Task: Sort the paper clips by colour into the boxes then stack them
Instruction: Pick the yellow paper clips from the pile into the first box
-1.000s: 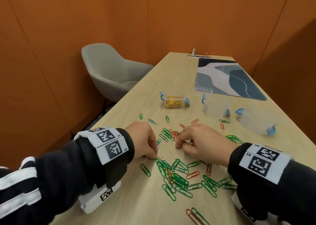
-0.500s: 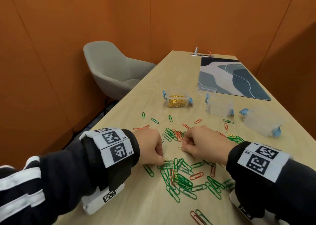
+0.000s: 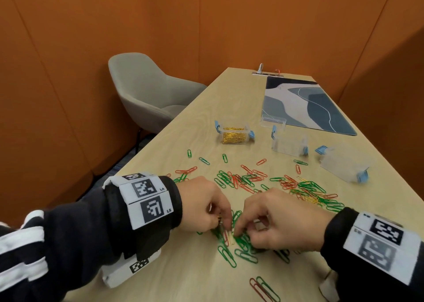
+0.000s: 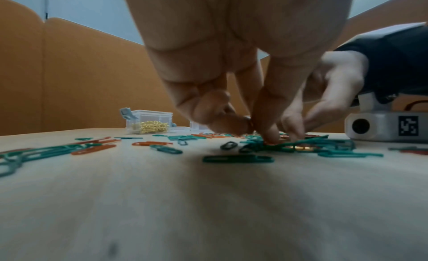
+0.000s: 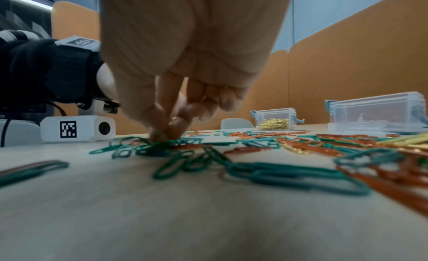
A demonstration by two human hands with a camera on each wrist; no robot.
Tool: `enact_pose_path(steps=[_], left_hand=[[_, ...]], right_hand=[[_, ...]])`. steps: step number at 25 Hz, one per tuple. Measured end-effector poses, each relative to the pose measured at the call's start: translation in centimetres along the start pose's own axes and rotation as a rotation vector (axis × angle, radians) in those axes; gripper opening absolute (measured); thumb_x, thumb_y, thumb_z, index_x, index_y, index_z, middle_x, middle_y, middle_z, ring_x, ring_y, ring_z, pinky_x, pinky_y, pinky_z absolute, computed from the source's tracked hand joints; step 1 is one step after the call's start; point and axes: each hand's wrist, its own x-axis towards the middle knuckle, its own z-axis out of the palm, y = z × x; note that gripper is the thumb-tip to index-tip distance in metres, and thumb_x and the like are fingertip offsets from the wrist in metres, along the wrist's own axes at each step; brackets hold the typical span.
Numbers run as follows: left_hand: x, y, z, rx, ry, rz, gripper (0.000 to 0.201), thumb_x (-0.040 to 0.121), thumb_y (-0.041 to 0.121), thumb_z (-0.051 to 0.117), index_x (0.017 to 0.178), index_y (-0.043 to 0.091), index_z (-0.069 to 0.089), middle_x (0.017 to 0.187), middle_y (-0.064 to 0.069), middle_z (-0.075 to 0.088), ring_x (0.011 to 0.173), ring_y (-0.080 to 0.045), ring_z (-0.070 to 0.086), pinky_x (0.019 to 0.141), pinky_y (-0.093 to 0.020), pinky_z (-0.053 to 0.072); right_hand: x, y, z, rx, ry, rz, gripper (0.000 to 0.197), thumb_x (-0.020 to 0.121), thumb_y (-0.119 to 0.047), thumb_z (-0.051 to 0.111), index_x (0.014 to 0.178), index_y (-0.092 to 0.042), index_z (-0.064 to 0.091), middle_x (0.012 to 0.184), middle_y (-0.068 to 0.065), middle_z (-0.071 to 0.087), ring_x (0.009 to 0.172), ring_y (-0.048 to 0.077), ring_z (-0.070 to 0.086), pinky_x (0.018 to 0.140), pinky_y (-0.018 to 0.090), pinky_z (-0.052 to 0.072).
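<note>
Green and red paper clips (image 3: 245,180) lie scattered over the wooden table (image 3: 183,278), with a few gold ones among them. My left hand (image 3: 223,223) reaches down into the near green cluster (image 4: 301,146), thumb and forefinger pinching small gold clips (image 3: 219,219). Right beside it, my right hand (image 3: 236,231) pinches a clip in the same cluster (image 5: 162,144); its fingertips (image 5: 171,127) almost touch the left hand's. A clear box with gold clips (image 3: 234,134) stands farther back. Two empty clear boxes (image 3: 289,144) (image 3: 341,164) sit to its right.
A loose clear lid (image 3: 273,121) lies by a blue-grey mat (image 3: 305,107) at the far right. A grey chair (image 3: 146,90) stands off the table's left edge. A red and green clip pair (image 3: 263,288) lies near the front edge. Orange walls surround the table.
Both hands have shifted a little toward me, onto the nearer green cluster, and their fingertips have come closer together. The boxes have not moved.
</note>
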Motion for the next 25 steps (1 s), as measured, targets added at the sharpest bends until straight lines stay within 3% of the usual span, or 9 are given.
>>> enact_pose_path(steps=[4,6,9,12,16,20,25], left_hand=[[-0.1,-0.3,0.1,0.023,0.095,-0.082,0.021,0.084,0.017,0.055,0.090,0.024,0.073,0.085,0.002,0.063,0.073,-0.008,0.053,0.071,-0.022,0.048],[0.0,-0.5,0.0,-0.031,0.186,-0.113,0.023,0.084,0.014,0.052,0.097,0.026,0.067,0.080,0.003,0.059,0.070,-0.009,0.050,0.074,-0.025,0.048],[0.3,-0.6,0.0,-0.014,0.251,-0.144,0.027,0.086,0.013,0.048,0.105,0.026,0.064,0.076,0.011,0.052,0.072,-0.008,0.048,0.075,-0.022,0.044],[-0.2,-0.6,0.0,0.039,0.150,-0.112,0.016,0.088,0.024,0.058,0.098,0.023,0.070,0.078,0.012,0.056,0.070,-0.005,0.048,0.065,-0.010,0.039],[-1.0,-0.9,0.0,0.020,0.032,-0.068,0.018,0.084,0.029,0.066,0.101,0.026,0.072,0.080,0.009,0.061,0.070,-0.003,0.050,0.069,-0.013,0.042],[-0.6,-1.0,0.2,0.050,0.065,-0.103,0.020,0.085,0.028,0.064,0.104,0.025,0.070,0.074,0.011,0.055,0.070,-0.005,0.049,0.067,-0.013,0.041],[-0.4,-1.0,0.2,0.039,0.167,-0.089,0.019,0.087,0.027,0.061,0.103,0.025,0.071,0.082,0.008,0.061,0.070,-0.005,0.049,0.067,-0.013,0.040]], right_hand=[[0.2,0.7,-0.1,-0.041,0.117,0.086,0.020,0.079,-0.023,0.056,0.090,-0.027,0.072,0.074,-0.014,0.056,0.064,0.001,0.049,0.060,0.012,0.039],[0.2,0.6,-0.2,-0.036,0.139,0.098,0.017,0.082,-0.024,0.057,0.091,-0.027,0.071,0.073,-0.017,0.055,0.066,-0.003,0.050,0.059,0.010,0.038],[0.4,0.0,-0.1,-0.023,0.101,0.041,0.016,0.087,-0.029,0.060,0.098,-0.031,0.071,0.080,-0.018,0.057,0.069,0.003,0.050,0.069,0.016,0.044],[0.7,-0.6,0.3,0.001,0.048,0.003,0.017,0.085,-0.032,0.063,0.100,-0.030,0.072,0.083,-0.015,0.058,0.068,0.002,0.047,0.074,0.022,0.046],[0.6,-0.9,0.4,-0.047,-0.036,-0.016,0.020,0.088,-0.029,0.058,0.103,-0.034,0.070,0.094,-0.009,0.058,0.070,0.001,0.043,0.078,0.029,0.046],[0.2,-0.8,0.1,-0.123,-0.003,0.021,0.023,0.088,-0.024,0.053,0.099,-0.032,0.071,0.093,-0.012,0.055,0.070,-0.001,0.042,0.072,0.024,0.043],[0.2,-0.9,0.0,-0.126,0.067,0.033,0.024,0.091,-0.026,0.050,0.106,-0.034,0.067,0.091,-0.014,0.054,0.071,-0.002,0.043,0.074,0.020,0.042]])
